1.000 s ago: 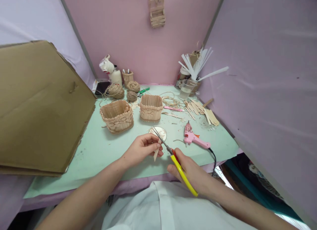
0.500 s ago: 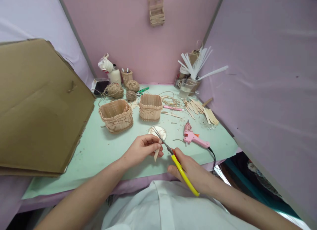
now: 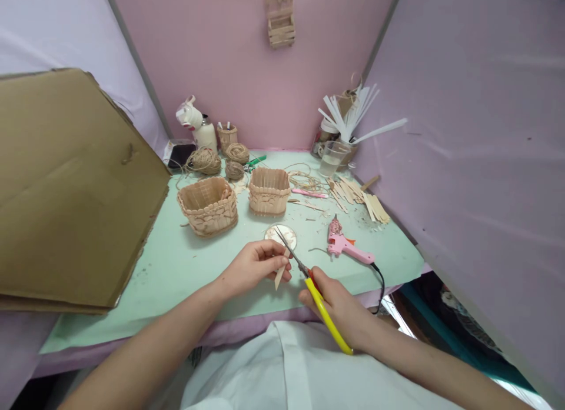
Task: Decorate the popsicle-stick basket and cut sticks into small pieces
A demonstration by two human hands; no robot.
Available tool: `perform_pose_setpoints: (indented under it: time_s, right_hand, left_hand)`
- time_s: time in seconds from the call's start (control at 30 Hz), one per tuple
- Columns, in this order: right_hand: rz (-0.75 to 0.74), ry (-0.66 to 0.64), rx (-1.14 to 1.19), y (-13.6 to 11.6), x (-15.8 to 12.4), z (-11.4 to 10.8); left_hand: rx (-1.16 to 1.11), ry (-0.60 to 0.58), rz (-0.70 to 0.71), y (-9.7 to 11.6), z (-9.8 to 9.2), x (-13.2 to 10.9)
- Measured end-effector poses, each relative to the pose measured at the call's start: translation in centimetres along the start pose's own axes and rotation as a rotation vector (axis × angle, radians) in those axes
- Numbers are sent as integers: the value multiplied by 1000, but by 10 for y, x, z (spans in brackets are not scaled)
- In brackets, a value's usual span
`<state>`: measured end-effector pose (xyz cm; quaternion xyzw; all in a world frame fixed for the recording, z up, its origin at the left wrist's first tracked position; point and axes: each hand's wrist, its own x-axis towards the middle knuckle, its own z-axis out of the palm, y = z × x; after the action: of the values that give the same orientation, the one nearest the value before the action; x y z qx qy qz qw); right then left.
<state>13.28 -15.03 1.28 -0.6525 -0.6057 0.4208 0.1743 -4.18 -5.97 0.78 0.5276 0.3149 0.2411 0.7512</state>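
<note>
Between the thumb and fingers of my left hand [image 3: 260, 266] is a thin pale wooden strip [image 3: 279, 277], with its pointed lower end sticking out below. My right hand [image 3: 331, 298] is wrapped round the yellow and red handles of a pair of scissors [image 3: 324, 313]. The blades run up and to the left, lying close against the top of the strip by my left fingertips; whether they touch it I cannot tell. Just beyond my left hand lies a small round white dish [image 3: 286, 236] holding wood scraps, partly hidden by the blades and my fingers.
Two small wooden baskets [image 3: 207, 207] stand beyond my hands. A pink glue gun [image 3: 348, 248] with a black cord lies to the right, near loose wooden strips [image 3: 353, 192]. Twine balls [image 3: 205, 161] sit behind. A large cardboard sheet [image 3: 75, 192] covers the left side.
Both hands keep almost the same place, still holding the strip and the scissors. The scissors have shifted very slightly, and the whole view has moved a little.
</note>
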Motion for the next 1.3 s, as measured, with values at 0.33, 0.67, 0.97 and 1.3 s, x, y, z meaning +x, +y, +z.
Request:
perform_pose_setpoints:
  time_s: [0.33,0.67,0.97,1.3]
  right_hand:
    - [-74,28,-87,5,-3,-6]
    - [-35,8,-78,11,-9,-11]
    - [-39,-12,-124,9,-7,-11]
    - [-65,-123,-188,17,-11,-30]
  left_hand:
    - [162,-167,53,2,1,-3]
    - [366,-134,78,4,2,-5]
    - [380,-220,84,4,3,-5]
    - [426,-277,5,12,-4,-5]
